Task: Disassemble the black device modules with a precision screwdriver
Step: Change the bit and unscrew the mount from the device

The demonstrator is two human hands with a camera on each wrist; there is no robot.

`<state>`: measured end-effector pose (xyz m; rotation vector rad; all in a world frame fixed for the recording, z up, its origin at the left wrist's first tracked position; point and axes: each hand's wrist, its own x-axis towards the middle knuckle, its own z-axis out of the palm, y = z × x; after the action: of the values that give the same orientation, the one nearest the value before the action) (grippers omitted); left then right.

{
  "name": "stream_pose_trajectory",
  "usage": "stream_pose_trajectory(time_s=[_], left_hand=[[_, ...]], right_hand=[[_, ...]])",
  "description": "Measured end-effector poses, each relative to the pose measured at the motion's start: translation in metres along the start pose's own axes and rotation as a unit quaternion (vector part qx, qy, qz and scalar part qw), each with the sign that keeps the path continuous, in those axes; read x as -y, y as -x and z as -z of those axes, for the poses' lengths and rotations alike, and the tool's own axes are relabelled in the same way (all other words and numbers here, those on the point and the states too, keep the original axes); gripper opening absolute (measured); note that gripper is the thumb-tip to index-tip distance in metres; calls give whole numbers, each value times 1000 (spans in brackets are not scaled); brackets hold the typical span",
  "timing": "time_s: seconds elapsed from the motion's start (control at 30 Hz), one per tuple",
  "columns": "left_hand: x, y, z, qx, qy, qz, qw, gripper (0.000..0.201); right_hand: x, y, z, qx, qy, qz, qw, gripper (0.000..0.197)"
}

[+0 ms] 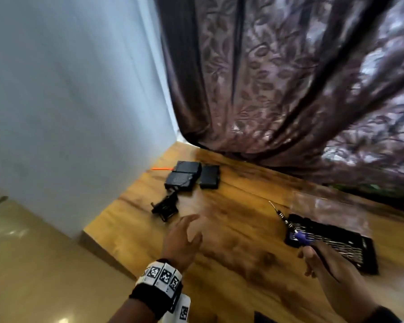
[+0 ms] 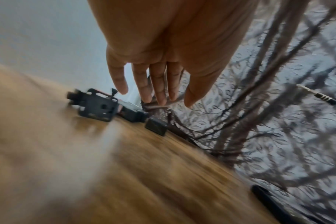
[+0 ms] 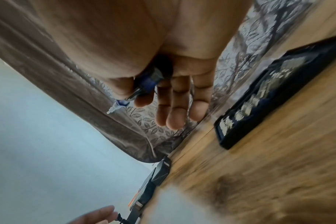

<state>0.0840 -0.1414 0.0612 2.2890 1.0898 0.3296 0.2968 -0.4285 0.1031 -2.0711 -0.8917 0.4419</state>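
The left hand [image 1: 183, 241] has its fingers [image 2: 142, 84] straight and slightly spread, holding nothing, palm down above the wooden table [image 1: 231, 264]. Its fingertips hover near a small black bracket-like part [image 1: 165, 207] that lies on the wood just ahead of them; the blur does not show whether they touch it. A band of black-and-white markers [image 1: 160, 275] wraps the left wrist.

The right hand [image 1: 322, 264] pinches the precision screwdriver [image 1: 289, 226] between thumb and index finger at its blue collar, while the other 3 fingers [image 3: 175, 109] stay extended. The thin metal tip points up and away, toward the curtain [image 1: 289, 78]. Just beside this hand, on the table, lies an open black bit case [image 1: 343, 243] with rows of pale bits.

Farther out, near the table's far left corner, sit 3 black device modules [image 1: 193, 174]: 2 touch each other in a stagger, the 3rd lies just to their right. A thin orange strip [image 1: 162, 169] sticks out on their left. A pale blue wall [image 1: 68, 101] rises behind the table's left edge, and the brown leaf-patterned curtain hangs over its far edge. A tan floor [image 1: 33, 264] shows at lower left.
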Motion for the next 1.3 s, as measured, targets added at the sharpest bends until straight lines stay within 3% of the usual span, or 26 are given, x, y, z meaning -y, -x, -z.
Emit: stream_pose_trajectory(time_s=[0.13, 0.23, 0.33, 0.4, 0.6, 0.7, 0.8, 1.0, 1.13, 1.3], left_hand=[[61, -27, 22, -58, 37, 55, 996, 60], [99, -56, 34, -81, 5, 74, 994, 71], [121, -83, 42, -40, -28, 90, 995, 79], [127, -98, 44, -6, -19, 85, 996, 76], [130, -127, 33, 90, -19, -6, 996, 58], [121, -129, 20, 117, 5, -55, 992, 47], [98, -127, 1, 172, -14, -127, 977, 39], [28, -120, -44, 304, -50, -231, 923, 39], [-21, -109, -64, 366, -89, -308, 874, 38], [-35, -100, -70, 361, -59, -331, 870, 50]], right_hand=[[33, -22, -42, -3, 30, -5, 1000, 50], [51, -30, -69, -9, 42, -15, 999, 47], [62, -32, -88, -19, 47, -25, 998, 34], [64, -31, -95, -28, 37, -33, 998, 36], [72, -20, -103, -65, 4, -79, 995, 23], [65, -12, -99, -91, -12, -98, 991, 51], [56, 0, -94, -119, -23, -124, 985, 62], [52, 20, -88, -129, -17, -153, 980, 27], [47, 30, -80, -137, -2, -162, 977, 43], [48, 38, -69, -130, 58, -155, 978, 12]])
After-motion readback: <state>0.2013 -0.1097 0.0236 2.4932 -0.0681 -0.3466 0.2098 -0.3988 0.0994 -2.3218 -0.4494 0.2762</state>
